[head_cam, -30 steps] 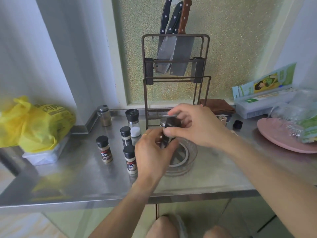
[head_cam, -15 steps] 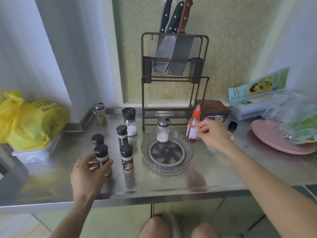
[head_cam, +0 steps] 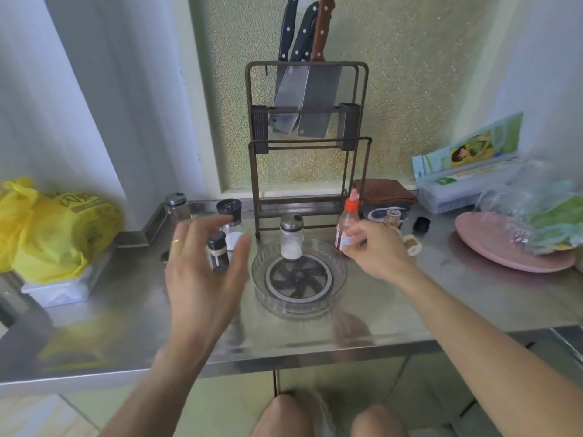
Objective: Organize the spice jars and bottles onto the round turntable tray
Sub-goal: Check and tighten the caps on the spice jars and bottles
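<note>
The table (head_cam: 410,304) is steel with a brushed, half-glossy finish that reflects the light. The round turntable tray (head_cam: 339,272) is clear ribbed plastic with a matt black centre. The jar on it (head_cam: 291,238) looks like clear glass with a shiny metal cap. The rack (head_cam: 362,146) is dark, matt metal. The knives (head_cam: 307,89) have smooth steel blades; one handle looks like wood. The yellow bag (head_cam: 60,234) is thin, wrinkled plastic. The pink plate (head_cam: 492,250) looks smooth.

Clear round turntable tray (head_cam: 337,272), dark spoked centre. Silver-capped white-powder jar (head_cam: 291,237) upright inside at 12 o'clock. Red-capped sauce bottle (head_cam: 347,223) upright just outside at 2 o'clock. Black-capped spice jar (head_cam: 218,254) at 9 o'clock, off tray.
</note>
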